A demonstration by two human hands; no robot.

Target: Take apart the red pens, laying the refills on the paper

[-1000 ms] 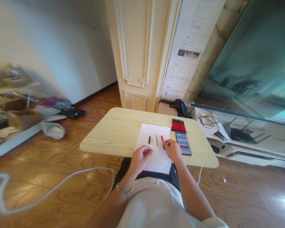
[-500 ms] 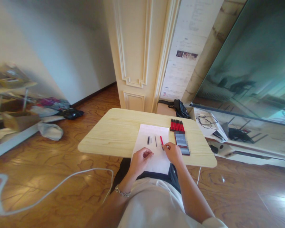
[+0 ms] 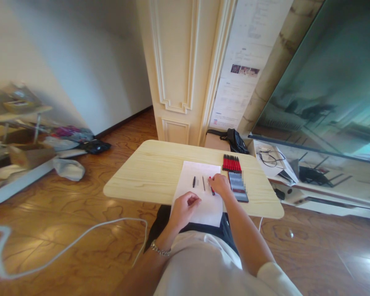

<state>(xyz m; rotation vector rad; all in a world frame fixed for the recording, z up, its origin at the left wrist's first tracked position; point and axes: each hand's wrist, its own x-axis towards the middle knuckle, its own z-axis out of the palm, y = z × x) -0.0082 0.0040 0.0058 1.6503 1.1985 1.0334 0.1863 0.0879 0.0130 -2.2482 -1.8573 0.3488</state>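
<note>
A: Wood floor, warm grain; white cable (image 3: 64, 242) snakes across it at left; a cream panelled pillar (image 3: 180, 70) stands behind the pale table (image 3: 142, 176).

B: Noted; black bag (image 3: 234, 140) lies at the pillar's foot, just beyond the table's far edge; a printed poster (image 3: 243, 70) hangs on the wall above it.

A: Right side: large glass pane (image 3: 327, 82) with reflections; low shelf below, black cords (image 3: 269, 155) on it.

B: Far left: blurred clutter, a grey bundle (image 3: 68, 168) on the floor.
</note>
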